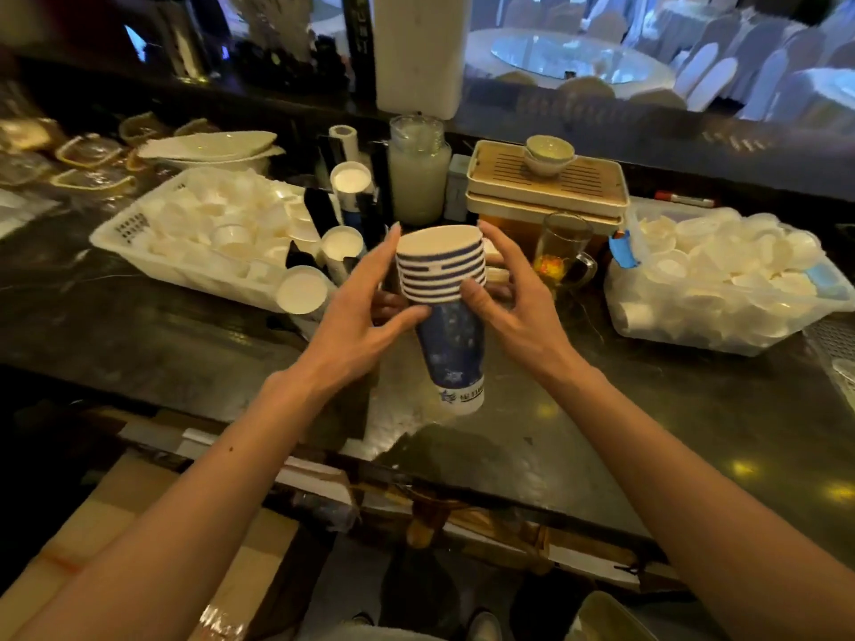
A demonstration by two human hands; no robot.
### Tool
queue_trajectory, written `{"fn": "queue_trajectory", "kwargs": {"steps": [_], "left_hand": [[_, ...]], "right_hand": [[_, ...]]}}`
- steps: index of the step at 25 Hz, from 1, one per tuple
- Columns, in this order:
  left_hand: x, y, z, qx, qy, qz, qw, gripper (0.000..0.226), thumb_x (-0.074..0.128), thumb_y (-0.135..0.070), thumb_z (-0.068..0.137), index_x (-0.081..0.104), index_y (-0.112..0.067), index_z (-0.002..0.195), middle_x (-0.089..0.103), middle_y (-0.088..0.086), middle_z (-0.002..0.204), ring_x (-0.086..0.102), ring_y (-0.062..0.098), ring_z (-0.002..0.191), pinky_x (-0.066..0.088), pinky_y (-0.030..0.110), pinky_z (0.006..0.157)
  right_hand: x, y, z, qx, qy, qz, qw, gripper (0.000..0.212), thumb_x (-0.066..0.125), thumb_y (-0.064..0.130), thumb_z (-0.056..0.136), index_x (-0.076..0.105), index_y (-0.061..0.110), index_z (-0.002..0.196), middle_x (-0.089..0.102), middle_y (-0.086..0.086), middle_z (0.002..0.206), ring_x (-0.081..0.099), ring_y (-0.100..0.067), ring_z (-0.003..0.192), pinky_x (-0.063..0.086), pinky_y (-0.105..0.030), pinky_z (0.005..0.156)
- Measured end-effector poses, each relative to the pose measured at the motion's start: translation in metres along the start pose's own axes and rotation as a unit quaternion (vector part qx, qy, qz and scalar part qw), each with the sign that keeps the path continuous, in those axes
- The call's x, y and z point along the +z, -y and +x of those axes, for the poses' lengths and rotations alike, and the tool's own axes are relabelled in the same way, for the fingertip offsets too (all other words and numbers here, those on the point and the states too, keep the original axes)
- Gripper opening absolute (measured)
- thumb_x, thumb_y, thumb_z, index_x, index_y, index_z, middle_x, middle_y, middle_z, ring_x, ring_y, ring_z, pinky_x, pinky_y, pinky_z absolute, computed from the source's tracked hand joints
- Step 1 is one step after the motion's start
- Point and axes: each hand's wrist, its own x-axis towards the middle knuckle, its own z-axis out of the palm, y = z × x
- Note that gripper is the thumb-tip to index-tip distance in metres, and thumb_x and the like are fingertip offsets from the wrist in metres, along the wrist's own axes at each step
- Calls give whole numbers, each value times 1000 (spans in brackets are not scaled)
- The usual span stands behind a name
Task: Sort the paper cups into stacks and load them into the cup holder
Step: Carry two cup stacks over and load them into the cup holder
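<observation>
A stack of blue-and-white paper cups [444, 289] is held upright above the dark counter, several rims showing as stripes at its top. My left hand [370, 307] grips it from the left and my right hand [504, 293] from the right, thumbs on the near side. The bottom cup is blue with stars and a white base. Behind and left of it stand other cup stacks [342, 247] with white insides, one stack [303, 291] lying tilted toward me. I cannot tell which object is the cup holder.
A white basket [139, 252] of small white cups sits at left, a clear bin [721, 335] of white cups at right. Behind the stack are a glass mug [562, 252], a wooden tea tray [546, 182] with small bowls and a tall jar [418, 173]. The counter's front edge [462, 483] runs below.
</observation>
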Motion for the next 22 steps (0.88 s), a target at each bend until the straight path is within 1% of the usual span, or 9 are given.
{"fn": "queue_trajectory", "kwargs": {"steps": [4, 6, 9, 11, 13, 15, 17, 20, 22], "left_hand": [[-60, -1, 5, -10, -39, 19, 999, 71, 56, -36, 96, 17, -31, 155, 40, -12, 147, 60, 6, 110, 50, 15, 86], [-84, 0, 18, -21, -73, 15, 997, 66, 51, -42, 98, 21, -29, 155, 45, -8, 147, 61, 0, 105, 52, 16, 83], [-112, 5, 44, -54, -96, -9, 994, 56, 46, -47, 100, 36, -27, 151, 53, -6, 140, 59, -4, 112, 54, 17, 78], [-120, 12, 62, -101, -83, -5, 991, 45, 42, -50, 100, 55, -25, 136, 64, -1, 121, 65, 12, 102, 58, 25, 74], [-126, 17, 78, -165, -57, 6, 985, 44, 39, -51, 101, 68, -20, 110, 69, 7, 100, 64, 19, 86, 54, 24, 66], [-130, 27, 91, -211, -6, 34, 977, 30, 48, -45, 99, 65, -20, 96, 64, 11, 95, 59, 17, 83, 47, 25, 71], [-134, 39, 100, -219, 37, 61, 973, 14, 61, -29, 91, 54, -22, 101, 57, 6, 95, 52, 17, 87, 42, 29, 79], [-132, 54, 108, -262, 21, 32, 964, 5, 52, -26, 98, 52, -25, 94, 53, -2, 85, 50, 15, 82, 40, 31, 76], [-130, 61, 114, -285, 29, 35, 958, 8, 48, -31, 100, 51, -24, 101, 55, 1, 92, 52, 15, 83, 42, 37, 85]], "right_hand": [[33, 26, 48, 25, 34, 51, 998, 55, 52, 30, 101, 33, 22, 151, 45, 3, 141, 54, -3, 121, 58, -27, 84], [45, 31, 69, 41, 75, 112, 990, 54, 51, 32, 101, 33, 25, 152, 47, 1, 145, 55, -14, 123, 58, -29, 79], [62, 33, 98, 96, 77, 183, 975, 44, 51, 33, 101, 46, 24, 144, 57, -4, 135, 67, -19, 105, 56, -29, 76], [71, 32, 114, 148, 50, 175, 972, 35, 51, 38, 101, 59, 20, 130, 66, -7, 121, 73, -18, 91, 56, -26, 71], [78, 29, 128, 204, 25, 160, 965, 37, 53, 42, 99, 66, 13, 118, 71, -11, 106, 75, -20, 82, 56, -25, 66], [83, 22, 137, 256, 19, 143, 956, 41, 55, 46, 97, 69, 9, 104, 73, -10, 93, 74, -18, 72, 56, -24, 64], [88, 12, 143, 291, 28, 137, 946, 44, 55, 49, 96, 67, 7, 96, 68, -7, 78, 65, -16, 60, 52, -22, 57], [96, 0, 152, 324, 35, 133, 936, 46, 51, 50, 98, 62, 5, 96, 52, -5, 67, 44, -12, 54, 36, -23, 53], [99, -7, 157, 334, 38, 102, 936, 47, 48, 53, 99, 61, 7, 99, 50, -4, 67, 41, -11, 55, 36, -23, 54]]}}
